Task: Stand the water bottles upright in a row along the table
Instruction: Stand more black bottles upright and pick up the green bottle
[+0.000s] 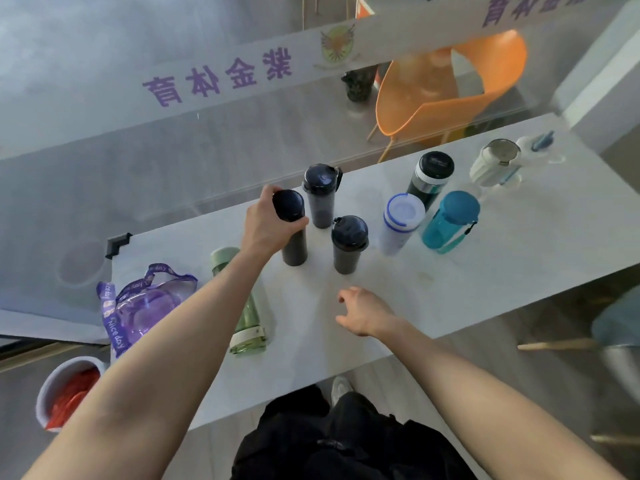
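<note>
Left hand (pixel 268 225) clenched around cap end of upright dark bottle (pixel 292 230), 12 o'clock on table (pixel 519 251). Right hand (pixel 365 311) released, fingers loose. Green bottle (pixel 247 320) lying flat, 8 o'clock.

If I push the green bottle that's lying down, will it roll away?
Probably a little. The green bottle lies on its side on the smooth table, and its body looks round, so a sideways push would likely roll it. The left hand grips a dark bottle, so nothing steadies it. It looks see-through and empty, so likely light.
</note>
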The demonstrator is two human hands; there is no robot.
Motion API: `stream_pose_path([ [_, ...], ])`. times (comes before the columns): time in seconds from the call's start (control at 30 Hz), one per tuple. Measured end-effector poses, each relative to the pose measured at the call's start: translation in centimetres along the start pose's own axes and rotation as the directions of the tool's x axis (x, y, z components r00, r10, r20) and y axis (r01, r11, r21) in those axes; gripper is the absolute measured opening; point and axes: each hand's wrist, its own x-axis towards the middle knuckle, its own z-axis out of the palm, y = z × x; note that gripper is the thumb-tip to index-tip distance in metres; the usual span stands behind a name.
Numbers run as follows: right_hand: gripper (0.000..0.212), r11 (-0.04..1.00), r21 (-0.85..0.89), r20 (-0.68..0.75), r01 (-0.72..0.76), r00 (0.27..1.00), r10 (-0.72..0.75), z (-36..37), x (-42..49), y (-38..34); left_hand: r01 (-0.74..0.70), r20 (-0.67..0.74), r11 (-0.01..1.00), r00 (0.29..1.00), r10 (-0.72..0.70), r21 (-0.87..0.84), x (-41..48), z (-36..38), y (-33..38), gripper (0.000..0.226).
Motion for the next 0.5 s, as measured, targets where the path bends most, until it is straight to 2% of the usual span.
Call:
stream_pose_path([
  [0.33,0.046,0.972,-0.206,0.019,0.111,0.994,-0.110,-0.9,0.4,-1.4,-0.057,0.073,0.991,0.996,0.049,0.120,0.3,-1.3,-1.5,0.080],
  [0.5,0.043,0.962,-0.238,0.034,0.136,0.991,-0.131,-0.5,0.1,-2.7,-0.072,0.136,0.985,0.989,0.051,0.155,0.0,-2.3,-1.9,0.106],
])
